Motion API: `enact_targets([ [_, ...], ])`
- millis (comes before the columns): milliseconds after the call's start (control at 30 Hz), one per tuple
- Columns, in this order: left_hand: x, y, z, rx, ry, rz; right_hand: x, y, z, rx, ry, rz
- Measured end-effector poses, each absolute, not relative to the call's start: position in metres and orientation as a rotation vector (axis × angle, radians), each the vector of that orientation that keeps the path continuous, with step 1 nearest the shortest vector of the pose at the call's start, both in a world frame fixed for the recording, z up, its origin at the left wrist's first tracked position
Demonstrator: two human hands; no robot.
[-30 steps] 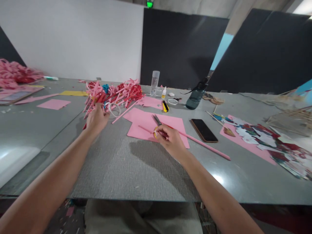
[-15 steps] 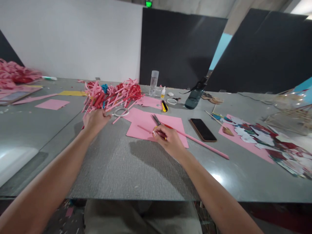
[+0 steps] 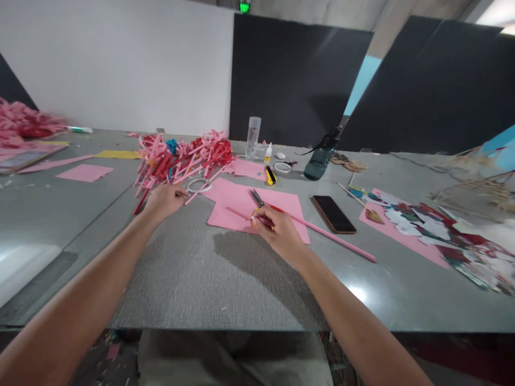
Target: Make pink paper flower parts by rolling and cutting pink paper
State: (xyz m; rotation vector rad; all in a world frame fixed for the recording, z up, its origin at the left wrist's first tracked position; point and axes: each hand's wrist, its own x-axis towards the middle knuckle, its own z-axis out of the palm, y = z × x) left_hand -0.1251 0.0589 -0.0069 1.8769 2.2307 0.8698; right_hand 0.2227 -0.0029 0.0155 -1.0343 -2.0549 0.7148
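My left hand (image 3: 164,200) is in front of the pile of pink and red paper strips (image 3: 187,155), beside a white tape roll (image 3: 199,185). Its fingers are pinched together; what lies between them, if anything, is too small to make out. Over a pink paper sheet (image 3: 225,206), my right hand (image 3: 279,228) is closed around the handles of a pair of scissors (image 3: 256,196), blades pointing away from me. A thin pink strip (image 3: 236,212) reaches left from its fingertips. A long pink stick (image 3: 338,237) passes beside this hand to the right.
A black phone (image 3: 333,214) lies right of the sheet. Behind stand a dark bottle (image 3: 319,162), a clear cylinder (image 3: 253,138) and a glue bottle (image 3: 268,153), near a yellow cutter (image 3: 271,175). Paper scraps (image 3: 426,225) cover the right side.
My left hand has drawn back from the paper strips, toward me and slightly right. My right hand stays in place with the scissors.
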Motion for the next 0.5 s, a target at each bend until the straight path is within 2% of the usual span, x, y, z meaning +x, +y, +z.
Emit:
enact_targets([
  [133,-0.127,0.059,-0.006,2.107,2.232,0.763,0.223,-0.002,0.015,-1.042,-2.062,0.707],
  [300,-0.105,0.046,0.010,2.184,2.247,1.025,0.223,-0.003,0.015,-1.045,-2.072,0.715],
  [500,-0.023,0.007,0.023,2.250,1.577,1.065,0.222,-0.002,0.017,-1.061,-2.107,0.654],
])
